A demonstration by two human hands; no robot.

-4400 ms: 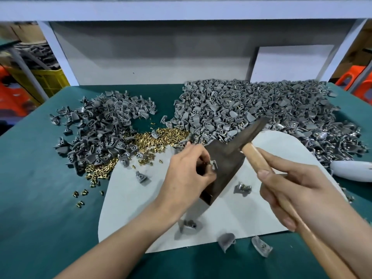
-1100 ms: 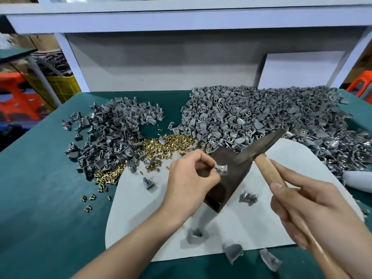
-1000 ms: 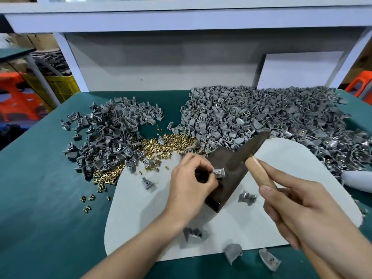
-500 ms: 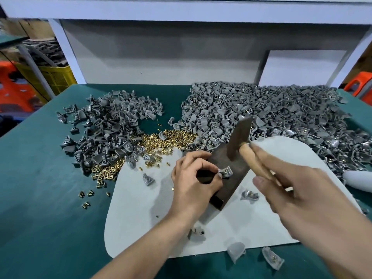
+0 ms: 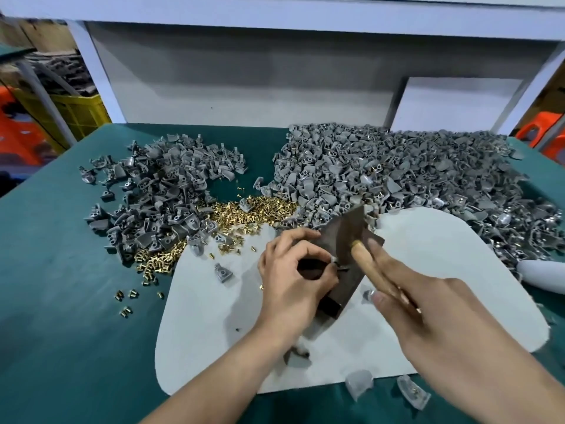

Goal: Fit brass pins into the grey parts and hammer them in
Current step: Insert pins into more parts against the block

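Note:
My left hand pinches a small grey part against the dark metal block in the middle of the white mat. My right hand grips the wooden handle of the hammer, whose dark head is down right beside the part. Brass pins lie heaped at the mat's far left edge. One pile of grey parts lies at the left, a bigger pile of grey parts at the right.
Loose grey parts lie on the mat, one grey part left of my hand, and two grey parts at its near edge. Stray pins dot the green tabletop. A white object lies at the right.
The hammer head has swung from raised and tilted right down to the part on the block. My left hand keeps the part in place.

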